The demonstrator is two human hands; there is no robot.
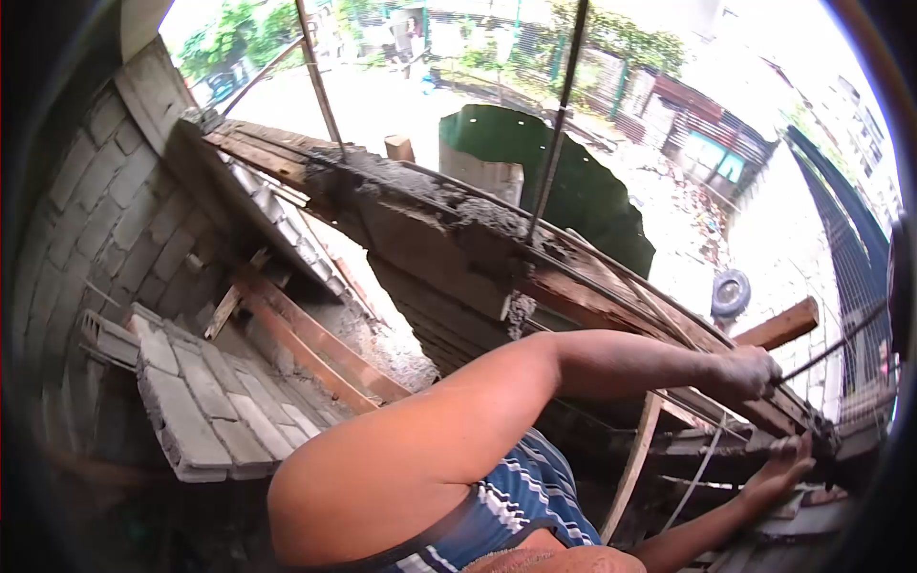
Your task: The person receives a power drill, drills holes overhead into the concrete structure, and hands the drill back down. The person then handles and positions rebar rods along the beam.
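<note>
My left hand (748, 372) is closed in a fist at the right end of the long timber-and-concrete beam. A thin dark rod (833, 344) runs up and to the right from that fist. Below it, my right hand (783, 471) has its fingers stretched out close to the underside of the beam's end. Whether its fingertips touch the wood, I cannot tell. Wooden formwork boards (611, 304) with rough concrete on top (487, 215) extend left from my hands. A short wood block (781, 325) juts out just above my left hand.
Upright steel bars (557, 129) rise from the beam. Concrete-block walls (105, 191) stand at the left, beside a block slab (220, 411) and wooden planks (306, 329). Beyond the beam lie a green sheet (583, 191), a tyre (731, 292) and rubble.
</note>
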